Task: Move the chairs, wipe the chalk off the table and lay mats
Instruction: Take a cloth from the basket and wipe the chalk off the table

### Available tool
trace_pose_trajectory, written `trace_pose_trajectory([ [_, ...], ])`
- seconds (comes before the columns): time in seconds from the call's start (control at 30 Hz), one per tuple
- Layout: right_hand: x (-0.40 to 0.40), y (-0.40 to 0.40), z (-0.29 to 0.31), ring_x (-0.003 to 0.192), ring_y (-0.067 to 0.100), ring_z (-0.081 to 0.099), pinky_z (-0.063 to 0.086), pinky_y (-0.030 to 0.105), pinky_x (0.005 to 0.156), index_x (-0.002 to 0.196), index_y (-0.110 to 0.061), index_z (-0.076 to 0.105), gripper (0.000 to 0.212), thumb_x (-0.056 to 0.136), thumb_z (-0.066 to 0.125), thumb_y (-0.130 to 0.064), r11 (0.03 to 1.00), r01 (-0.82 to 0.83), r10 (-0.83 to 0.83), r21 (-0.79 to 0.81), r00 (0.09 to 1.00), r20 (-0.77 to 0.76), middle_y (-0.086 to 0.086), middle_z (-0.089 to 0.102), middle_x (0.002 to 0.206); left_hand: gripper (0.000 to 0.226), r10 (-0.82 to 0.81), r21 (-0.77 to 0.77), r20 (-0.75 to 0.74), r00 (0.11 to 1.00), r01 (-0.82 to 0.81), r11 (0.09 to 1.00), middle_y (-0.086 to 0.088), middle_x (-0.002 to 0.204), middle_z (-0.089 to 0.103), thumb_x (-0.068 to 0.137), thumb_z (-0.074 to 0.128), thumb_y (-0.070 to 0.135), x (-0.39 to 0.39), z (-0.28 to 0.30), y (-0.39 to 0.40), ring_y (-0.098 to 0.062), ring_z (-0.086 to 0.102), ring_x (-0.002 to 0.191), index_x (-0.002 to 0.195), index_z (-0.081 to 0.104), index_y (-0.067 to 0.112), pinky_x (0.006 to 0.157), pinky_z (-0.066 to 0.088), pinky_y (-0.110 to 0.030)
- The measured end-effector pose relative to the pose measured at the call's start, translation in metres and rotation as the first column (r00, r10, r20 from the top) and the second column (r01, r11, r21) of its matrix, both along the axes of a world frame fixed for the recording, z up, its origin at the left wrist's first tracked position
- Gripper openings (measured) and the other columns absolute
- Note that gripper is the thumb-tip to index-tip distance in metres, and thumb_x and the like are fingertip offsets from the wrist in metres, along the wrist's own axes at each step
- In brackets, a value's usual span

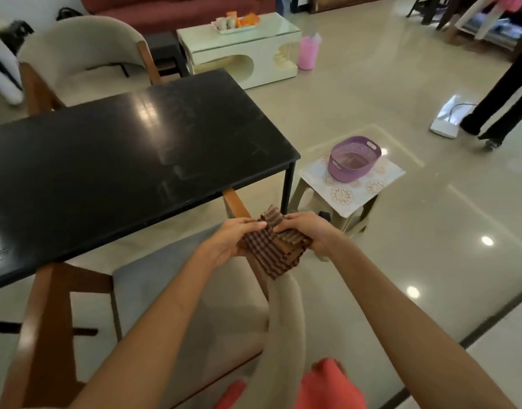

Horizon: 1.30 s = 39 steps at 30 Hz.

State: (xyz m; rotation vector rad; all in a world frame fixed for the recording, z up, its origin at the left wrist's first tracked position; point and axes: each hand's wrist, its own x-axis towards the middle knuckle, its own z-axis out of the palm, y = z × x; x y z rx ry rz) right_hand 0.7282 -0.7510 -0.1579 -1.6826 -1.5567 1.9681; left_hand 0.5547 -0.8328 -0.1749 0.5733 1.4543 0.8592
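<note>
Mats [273,249], folded I think, gripped by my left hand [230,243] and right hand [308,231]; next, spread one across the tabletop [121,149].

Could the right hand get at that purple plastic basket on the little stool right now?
Probably not straight away. The right hand and left hand are both gripping the striped brown cloth. Nothing blocks the way to the purple plastic basket, but it sits farther off and the hand is occupied.
</note>
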Motion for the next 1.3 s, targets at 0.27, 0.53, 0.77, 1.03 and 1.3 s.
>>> trace_pose_trajectory([
  [0.27, 0.075, 0.156, 0.003, 0.075, 0.011, 0.064, 0.053, 0.022, 0.063, 0.076, -0.022, 0.065, 0.023, 0.068, 0.085, -0.031, 0.886, -0.386, 0.349, 0.258, 0.92, 0.178, -0.002, 0.067, 0.079, 0.018, 0.081, 0.027, -0.078, 0.994, -0.08, 0.996, -0.001, 0.098, 0.069, 0.088, 0.065, 0.026, 0.107, -0.009, 0.135, -0.014, 0.065, 0.085, 0.105, 0.061, 0.025, 0.06, 0.053, -0.026],
  [0.53, 0.179, 0.276, -0.025, 0.099, 0.028, 0.062, 0.056, 0.047, 0.081, 0.109, -0.007, 0.066, 0.036, 0.08, 0.076, -0.028, 0.981, -0.086, 0.064, -0.171, 0.989, -0.132, 0.009, 0.066, 0.102, 0.016, 0.259, 0.036, 0.057, 0.964, -0.261, 0.965, -0.006, 0.091, 0.069, 0.09, 0.062, 0.015, 0.186, -0.027, 0.251, -0.015, 0.068, 0.072, 0.106, 0.061, 0.018, 0.061, 0.056, -0.028],
  [0.77, 0.221, 0.378, -0.069, 0.089, 0.026, 0.067, 0.058, 0.038, 0.077, 0.1, -0.001, 0.07, 0.021, 0.082, 0.065, 0.009, 0.974, 0.098, -0.139, -0.206, 0.971, -0.196, 0.013, 0.071, 0.093, 0.025, 0.352, -0.012, 0.064, 0.934, -0.352, 0.936, -0.014, 0.106, 0.068, 0.093, 0.058, 0.014, 0.23, -0.067, 0.361, -0.025, 0.066, 0.09, 0.118, 0.056, 0.011, 0.072, 0.057, -0.038],
  [1.03, 0.198, 0.569, -0.15, 0.076, 0.017, 0.064, 0.055, 0.03, 0.069, 0.08, -0.017, 0.066, 0.02, 0.077, 0.072, 0.001, 0.962, 0.033, -0.065, 0.27, 0.992, 0.11, 0.001, 0.068, 0.083, 0.024, 0.476, -0.039, 0.003, 0.879, -0.476, 0.879, -0.01, 0.114, 0.064, 0.096, 0.051, 0.01, 0.252, -0.15, 0.553, -0.027, 0.062, 0.102, 0.12, 0.055, 0.012, 0.084, 0.054, -0.042],
  [1.3, 0.174, 0.659, -0.233, 0.086, 0.023, 0.065, 0.055, 0.031, 0.077, 0.105, -0.005, 0.069, 0.019, 0.087, 0.064, -0.009, 0.893, -0.387, 0.272, 0.229, 0.871, 0.408, 0.009, 0.069, 0.094, 0.022, 0.532, -0.29, -0.096, 0.841, -0.535, 0.794, -0.011, 0.102, 0.067, 0.093, 0.054, 0.013, 0.248, -0.235, 0.638, -0.027, 0.062, 0.098, 0.114, 0.06, 0.01, 0.093, 0.051, -0.045],
])
